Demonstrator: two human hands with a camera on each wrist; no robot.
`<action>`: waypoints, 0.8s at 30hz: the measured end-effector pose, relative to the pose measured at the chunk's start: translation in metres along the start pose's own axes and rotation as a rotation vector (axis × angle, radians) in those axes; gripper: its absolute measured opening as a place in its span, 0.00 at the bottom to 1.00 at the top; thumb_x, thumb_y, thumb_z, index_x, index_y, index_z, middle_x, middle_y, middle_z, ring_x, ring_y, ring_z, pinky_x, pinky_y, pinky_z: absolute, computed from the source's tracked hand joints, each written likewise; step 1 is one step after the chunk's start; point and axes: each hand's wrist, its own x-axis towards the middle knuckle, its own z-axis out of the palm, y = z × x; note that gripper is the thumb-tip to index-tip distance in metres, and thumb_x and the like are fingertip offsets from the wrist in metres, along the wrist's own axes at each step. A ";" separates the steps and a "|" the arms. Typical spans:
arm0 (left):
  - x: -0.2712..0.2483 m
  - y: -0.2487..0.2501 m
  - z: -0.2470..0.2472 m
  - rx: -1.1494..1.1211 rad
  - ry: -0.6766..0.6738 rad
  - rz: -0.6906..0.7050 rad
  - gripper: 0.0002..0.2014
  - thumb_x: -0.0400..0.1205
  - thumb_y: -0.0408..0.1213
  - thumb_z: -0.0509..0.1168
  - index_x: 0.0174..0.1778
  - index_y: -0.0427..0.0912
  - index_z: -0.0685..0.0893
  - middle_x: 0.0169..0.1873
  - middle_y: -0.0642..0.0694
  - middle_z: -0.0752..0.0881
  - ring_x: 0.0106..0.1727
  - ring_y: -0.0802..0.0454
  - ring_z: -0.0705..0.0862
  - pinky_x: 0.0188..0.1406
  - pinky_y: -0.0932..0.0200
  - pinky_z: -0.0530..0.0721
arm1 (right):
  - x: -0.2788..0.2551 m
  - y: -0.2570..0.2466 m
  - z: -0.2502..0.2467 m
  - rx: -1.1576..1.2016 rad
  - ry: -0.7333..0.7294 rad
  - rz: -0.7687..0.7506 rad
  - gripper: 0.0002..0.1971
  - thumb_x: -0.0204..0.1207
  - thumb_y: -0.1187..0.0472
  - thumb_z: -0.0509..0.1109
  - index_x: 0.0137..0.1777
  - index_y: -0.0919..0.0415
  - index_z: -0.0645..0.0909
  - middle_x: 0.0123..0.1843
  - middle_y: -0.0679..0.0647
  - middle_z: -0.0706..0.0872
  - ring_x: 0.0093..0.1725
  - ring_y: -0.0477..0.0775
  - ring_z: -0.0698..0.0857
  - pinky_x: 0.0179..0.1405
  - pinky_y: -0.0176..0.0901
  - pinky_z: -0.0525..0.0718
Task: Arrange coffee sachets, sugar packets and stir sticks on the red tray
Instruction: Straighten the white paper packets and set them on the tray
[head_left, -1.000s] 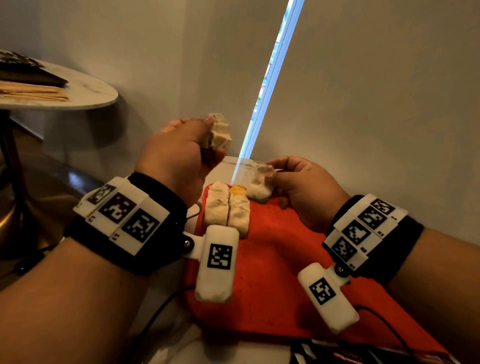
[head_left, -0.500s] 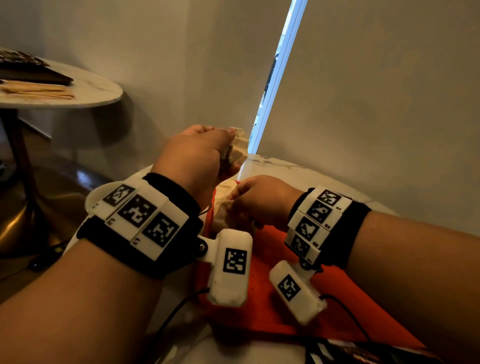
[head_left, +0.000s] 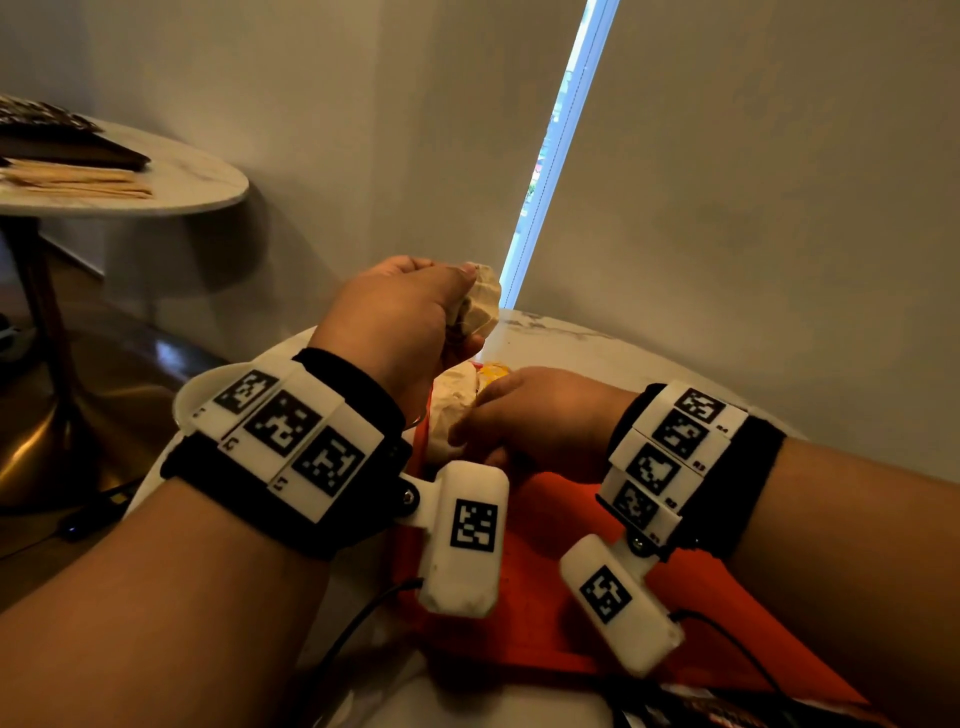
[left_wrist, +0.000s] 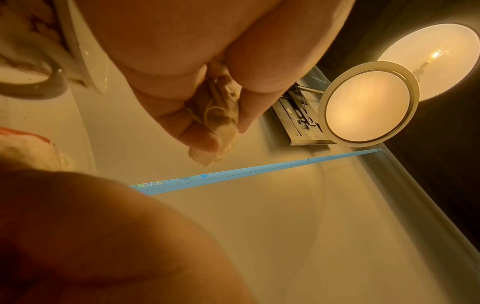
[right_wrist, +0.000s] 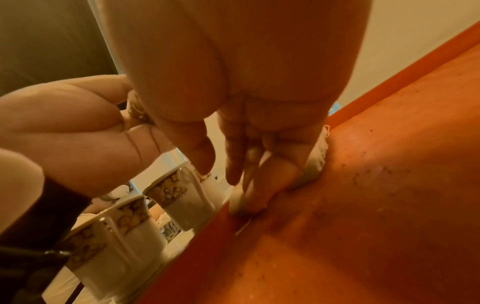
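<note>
- while half a second ago the right hand (head_left: 540, 415) sat at much the same spot on the red tray (head_left: 545, 613), a second ago it lay further right, setting a third pale sachet beside two already lined up; it has since come across to the tray's far left corner, over the row.
- that shift suggests the row is being nudged straight rather than added to, so the sachet part of the task looks underway, not finished; no stir sticks can be made out on the tray.
- nearest the camera, the tray lies on the pale counter (head_left: 597, 338), most of its red surface bare.
- on the right wrist view, the right hand's fingers (right_wrist: 275, 181) point down, lightly bent and close together, their tips pressing on the pale sachets (right_wrist: 315, 164) at the tray's edge; whether they pinch one cannot be told.
- the row of sachets (head_left: 452, 405) and a yellow packet (head_left: 493, 371) peek out between the two hands.
- just left of the tray stand patterned cups (right_wrist: 182, 197).
- further off and raised above the counter, the left hand (head_left: 400, 317) has barely moved; its fingers (left_wrist: 197, 135) are curled tight round a crumpled sachet (head_left: 480, 301), waiting to be placed.
</note>
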 end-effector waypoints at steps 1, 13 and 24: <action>0.000 0.000 0.000 -0.001 0.001 0.001 0.03 0.85 0.35 0.67 0.47 0.41 0.79 0.42 0.41 0.85 0.40 0.47 0.86 0.32 0.60 0.89 | 0.001 0.001 0.002 -0.022 -0.001 -0.006 0.09 0.75 0.58 0.77 0.52 0.60 0.91 0.44 0.56 0.94 0.43 0.55 0.92 0.55 0.55 0.91; -0.001 -0.005 0.003 -0.024 -0.020 -0.027 0.04 0.85 0.33 0.67 0.45 0.40 0.80 0.37 0.42 0.86 0.32 0.50 0.87 0.27 0.62 0.87 | 0.003 0.002 0.003 0.050 0.054 -0.047 0.04 0.77 0.67 0.74 0.46 0.60 0.90 0.44 0.58 0.93 0.42 0.56 0.91 0.55 0.55 0.90; -0.009 -0.018 0.009 0.061 -0.105 -0.071 0.06 0.84 0.36 0.68 0.52 0.38 0.85 0.37 0.42 0.87 0.31 0.51 0.86 0.27 0.61 0.83 | -0.019 0.017 -0.029 0.667 0.377 -0.285 0.12 0.86 0.55 0.63 0.53 0.63 0.84 0.43 0.63 0.84 0.34 0.54 0.83 0.28 0.44 0.75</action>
